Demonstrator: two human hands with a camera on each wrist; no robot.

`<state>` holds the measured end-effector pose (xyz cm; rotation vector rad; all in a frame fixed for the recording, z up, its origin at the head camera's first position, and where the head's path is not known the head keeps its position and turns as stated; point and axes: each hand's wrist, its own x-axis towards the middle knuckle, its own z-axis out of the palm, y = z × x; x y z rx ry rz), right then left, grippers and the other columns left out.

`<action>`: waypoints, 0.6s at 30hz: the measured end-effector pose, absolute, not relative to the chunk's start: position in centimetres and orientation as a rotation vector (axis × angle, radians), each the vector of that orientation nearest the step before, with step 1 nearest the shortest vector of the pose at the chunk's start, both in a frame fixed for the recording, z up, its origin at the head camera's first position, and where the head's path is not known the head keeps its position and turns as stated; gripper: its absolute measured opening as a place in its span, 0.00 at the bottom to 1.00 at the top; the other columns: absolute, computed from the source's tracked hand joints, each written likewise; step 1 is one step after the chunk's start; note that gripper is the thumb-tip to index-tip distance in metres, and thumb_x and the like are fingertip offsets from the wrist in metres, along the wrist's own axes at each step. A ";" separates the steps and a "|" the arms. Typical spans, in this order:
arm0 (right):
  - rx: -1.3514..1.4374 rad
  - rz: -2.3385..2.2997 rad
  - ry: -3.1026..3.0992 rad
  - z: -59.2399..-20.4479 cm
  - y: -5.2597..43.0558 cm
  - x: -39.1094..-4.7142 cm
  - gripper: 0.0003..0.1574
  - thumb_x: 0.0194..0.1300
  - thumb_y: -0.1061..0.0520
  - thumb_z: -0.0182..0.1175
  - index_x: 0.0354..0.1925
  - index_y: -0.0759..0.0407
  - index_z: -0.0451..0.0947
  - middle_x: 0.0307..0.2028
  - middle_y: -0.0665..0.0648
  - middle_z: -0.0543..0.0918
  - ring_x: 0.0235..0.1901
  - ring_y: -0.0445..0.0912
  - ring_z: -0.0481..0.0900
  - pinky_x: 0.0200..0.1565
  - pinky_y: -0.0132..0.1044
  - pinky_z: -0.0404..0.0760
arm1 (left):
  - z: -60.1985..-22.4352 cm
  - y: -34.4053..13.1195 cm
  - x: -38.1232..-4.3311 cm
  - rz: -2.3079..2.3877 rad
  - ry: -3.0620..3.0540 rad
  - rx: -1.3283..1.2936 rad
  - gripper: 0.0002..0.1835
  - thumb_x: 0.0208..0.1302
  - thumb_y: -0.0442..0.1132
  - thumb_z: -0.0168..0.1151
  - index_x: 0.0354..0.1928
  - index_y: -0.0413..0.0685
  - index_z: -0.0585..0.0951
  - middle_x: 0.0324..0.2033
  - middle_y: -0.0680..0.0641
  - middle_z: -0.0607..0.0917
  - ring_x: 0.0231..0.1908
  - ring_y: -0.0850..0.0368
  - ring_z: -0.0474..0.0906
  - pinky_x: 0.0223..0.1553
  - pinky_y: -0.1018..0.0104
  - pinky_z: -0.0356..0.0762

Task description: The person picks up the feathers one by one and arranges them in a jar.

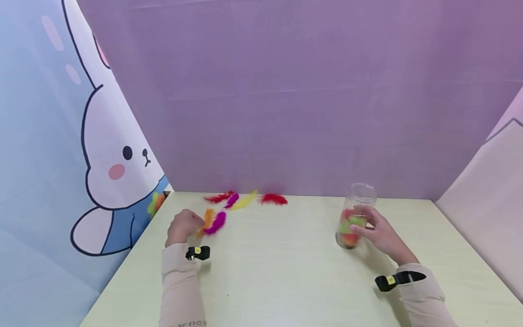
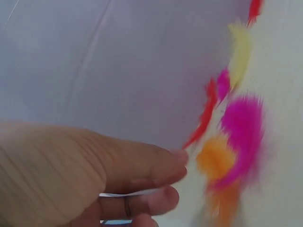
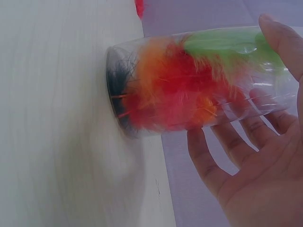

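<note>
My left hand [image 1: 185,225], its fingers bent, is at the left of the table beside an orange feather [image 1: 209,218] and a magenta feather [image 1: 216,223]. In the left wrist view, no feather shows between the thumb and fingertips. Those two feathers look blurred there. At the right, my right hand [image 1: 377,231] holds a clear jar [image 1: 363,193] around its side, thumb on one side and fingers on the other. Inside the jar are red, orange and green feathers [image 3: 175,85], with dark ones near its base. The jar leans slightly; whether its base touches the table cannot be told.
Along the back edge lie a red feather [image 1: 218,198], a small magenta one [image 1: 231,200], a yellow feather [image 1: 245,200] and another red feather [image 1: 273,199]. A purple cloth [image 1: 306,100] rises behind the pale table [image 1: 278,272]. A rabbit-printed sheet [image 1: 114,136] hangs at left.
</note>
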<state>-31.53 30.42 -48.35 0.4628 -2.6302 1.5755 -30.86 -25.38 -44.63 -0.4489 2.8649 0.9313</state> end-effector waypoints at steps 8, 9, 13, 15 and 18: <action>0.462 1.555 -2.634 -48.2 30.4 -31.3 0.37 0.69 0.50 0.67 0.70 0.58 0.64 0.62 0.60 0.77 0.50 0.32 0.77 0.49 0.31 0.79 | -44.7 -25.9 -30.2 0.878 2.752 -0.551 0.27 0.68 0.52 0.63 0.53 0.33 0.80 0.45 0.36 0.83 0.44 0.39 0.77 0.40 0.51 0.77; 0.463 1.551 -2.636 -48.2 30.4 -31.3 0.38 0.69 0.50 0.67 0.70 0.58 0.64 0.62 0.59 0.77 0.50 0.32 0.77 0.49 0.31 0.79 | -44.8 -25.9 -30.3 0.862 2.749 -0.554 0.28 0.68 0.53 0.63 0.54 0.33 0.79 0.44 0.36 0.83 0.43 0.40 0.77 0.40 0.52 0.77; 0.459 1.545 -2.638 -48.1 30.4 -31.2 0.38 0.69 0.50 0.67 0.70 0.57 0.65 0.60 0.52 0.77 0.51 0.31 0.77 0.50 0.31 0.78 | -45.3 -25.7 -30.5 0.815 2.744 -0.562 0.30 0.68 0.54 0.62 0.55 0.32 0.77 0.42 0.37 0.82 0.42 0.42 0.76 0.40 0.53 0.76; 0.463 1.544 -2.639 -48.1 30.4 -31.2 0.38 0.69 0.50 0.67 0.70 0.57 0.64 0.59 0.48 0.77 0.50 0.31 0.77 0.50 0.31 0.78 | -45.5 -25.5 -30.7 0.798 2.754 -0.563 0.27 0.68 0.52 0.63 0.53 0.32 0.78 0.42 0.37 0.82 0.41 0.42 0.76 0.40 0.53 0.75; 0.463 1.551 -2.637 -48.1 30.4 -31.2 0.37 0.69 0.49 0.67 0.69 0.56 0.65 0.57 0.44 0.77 0.50 0.31 0.77 0.50 0.31 0.78 | -45.5 -25.0 -31.0 0.770 2.784 -0.557 0.22 0.69 0.48 0.62 0.50 0.33 0.81 0.40 0.38 0.83 0.39 0.43 0.77 0.38 0.53 0.75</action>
